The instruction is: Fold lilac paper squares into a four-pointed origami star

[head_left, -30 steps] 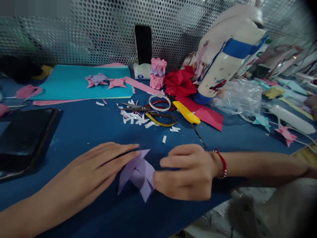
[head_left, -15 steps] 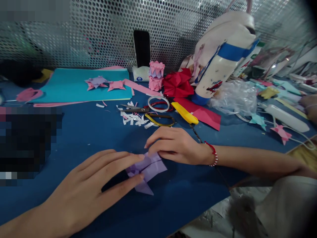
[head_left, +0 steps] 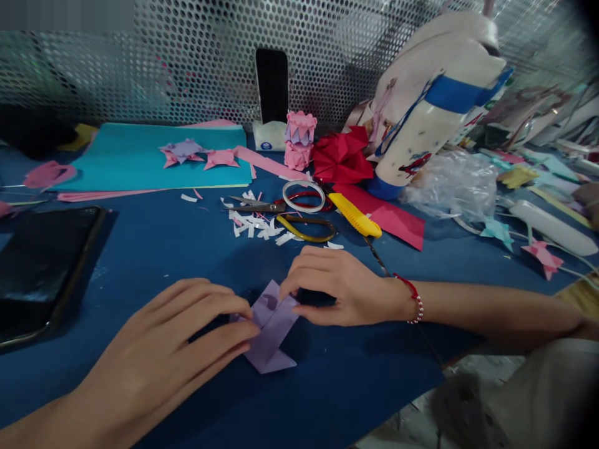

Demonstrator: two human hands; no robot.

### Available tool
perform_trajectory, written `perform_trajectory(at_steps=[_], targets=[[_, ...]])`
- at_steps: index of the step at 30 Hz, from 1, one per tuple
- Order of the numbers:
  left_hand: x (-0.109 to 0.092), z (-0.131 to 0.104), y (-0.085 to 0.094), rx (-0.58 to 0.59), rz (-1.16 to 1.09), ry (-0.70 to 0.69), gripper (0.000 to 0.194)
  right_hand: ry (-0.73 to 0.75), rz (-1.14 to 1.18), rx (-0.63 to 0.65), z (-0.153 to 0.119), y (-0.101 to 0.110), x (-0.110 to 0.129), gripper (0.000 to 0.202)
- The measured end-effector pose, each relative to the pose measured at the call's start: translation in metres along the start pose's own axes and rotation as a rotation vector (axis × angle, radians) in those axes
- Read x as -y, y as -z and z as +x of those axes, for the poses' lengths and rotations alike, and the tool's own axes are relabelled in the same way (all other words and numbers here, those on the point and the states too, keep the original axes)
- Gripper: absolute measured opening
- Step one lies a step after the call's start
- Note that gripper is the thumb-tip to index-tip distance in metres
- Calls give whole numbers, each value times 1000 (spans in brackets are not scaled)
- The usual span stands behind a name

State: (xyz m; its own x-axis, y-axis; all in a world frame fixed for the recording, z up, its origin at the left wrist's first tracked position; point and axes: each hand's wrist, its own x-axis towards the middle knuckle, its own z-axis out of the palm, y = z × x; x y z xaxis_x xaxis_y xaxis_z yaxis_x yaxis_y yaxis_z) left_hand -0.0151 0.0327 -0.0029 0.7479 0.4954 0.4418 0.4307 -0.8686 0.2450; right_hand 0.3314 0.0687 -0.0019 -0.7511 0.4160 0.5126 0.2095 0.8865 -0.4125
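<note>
A purple folded origami paper (head_left: 271, 333) lies on the blue table between my hands, with creases and a pointed flap toward me. My left hand (head_left: 182, 337) pinches its left edge between fingers and thumb, which cover that side. My right hand (head_left: 330, 284), with a red cord and beaded bracelet at the wrist, pinches its upper right corner. Just beyond my hands lie scissors (head_left: 306, 228) with dark and yellow handles, a white tape ring (head_left: 304, 196) and white paper scraps (head_left: 255, 224).
A dark phone (head_left: 44, 271) lies at the left; another phone (head_left: 272, 84) stands at the back. Teal paper sheets (head_left: 121, 168) carry folded paper pieces. A yellow cutter (head_left: 355, 215), red paper (head_left: 397, 218), a red paper flower (head_left: 343, 156), a bottle (head_left: 416, 143) and a plastic bag (head_left: 453, 184) sit right.
The purple paper has turned, and its upper corner now points away from me. My right thumb and fingers have come down onto its right corner; my left fingers have closed on the left edge.
</note>
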Motion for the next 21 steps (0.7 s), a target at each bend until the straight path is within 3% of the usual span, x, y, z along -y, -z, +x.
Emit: perform_trajectory(at_steps=[6,10,15,21], targets=[[15,3,-2,18,131,-255,36,-73,77,101,-5,-1,-2,19],[4,11,-8,-26,83,-227,34,-89,149,38,-3,2,-6,19],[-14,9,-16,-7,87,-190,54,-72,78,16,-1,8,-11,18],[-10,0,-16,56,144,-244,49,-43,-77,32,2,16,-9,25]])
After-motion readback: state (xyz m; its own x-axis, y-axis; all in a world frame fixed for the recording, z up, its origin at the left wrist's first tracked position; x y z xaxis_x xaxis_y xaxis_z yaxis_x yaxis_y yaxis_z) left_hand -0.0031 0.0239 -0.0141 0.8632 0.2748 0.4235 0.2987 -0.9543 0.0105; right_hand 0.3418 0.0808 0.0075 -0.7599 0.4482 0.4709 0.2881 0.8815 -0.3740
